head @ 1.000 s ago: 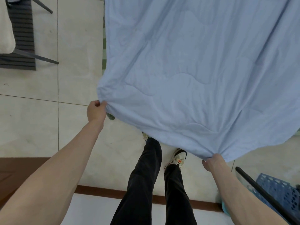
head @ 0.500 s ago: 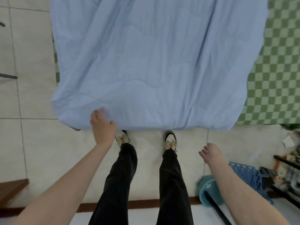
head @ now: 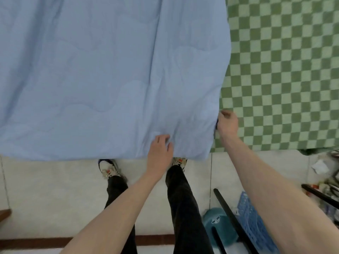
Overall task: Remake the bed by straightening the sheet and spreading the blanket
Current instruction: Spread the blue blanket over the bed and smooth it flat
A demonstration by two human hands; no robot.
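So the blanket (head: 110,76) is lying flat now instead of hanging in the air, covering the checked sheet (head: 284,70) except from 12 to 3 o'clock. We're basically spreading the last bit. Left hand (head: 160,149) is resting on the hem at 6, fingers loose. Right hand (head: 227,123) is pinching the edge at 3 o'clock.
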